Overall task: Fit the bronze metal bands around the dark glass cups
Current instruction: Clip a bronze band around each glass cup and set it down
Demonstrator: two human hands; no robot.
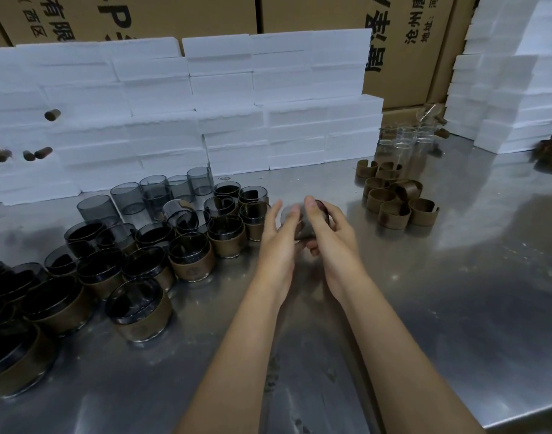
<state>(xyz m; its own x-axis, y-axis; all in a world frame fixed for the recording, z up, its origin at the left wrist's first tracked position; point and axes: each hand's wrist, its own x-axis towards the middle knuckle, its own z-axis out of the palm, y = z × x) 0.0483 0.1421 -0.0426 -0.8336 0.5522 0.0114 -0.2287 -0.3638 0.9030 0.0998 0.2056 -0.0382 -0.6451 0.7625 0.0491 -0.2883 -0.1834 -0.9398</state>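
A brushed steel counter (440, 277) fills most of the space in front of the person, shiny enough to mirror the stock around it. Along its far edge runs a wall of white foam blocks (237, 98), with printed cardboard cartons (180, 14) stacked behind and more foam piled at the right (512, 89). To the left stands a crowd of dark glass cups already wearing bronze bands (136, 270), spreading toward the near left corner; behind them are bare smoky cups (149, 195) with no bands. To the right, well apart from the hands, lies a heap of loose bronze bands (396, 198), and beyond it a few clear glass cups (406, 142). Both forearms reach out over the middle of the counter. The left hand (277, 233) and right hand (328, 230) meet around a single dark glass cup (299, 223) held above the surface, fingers curled over it from either side. A bronze band (321, 208) shows at the cup's right, under the right fingers, though how far it is seated is hidden.
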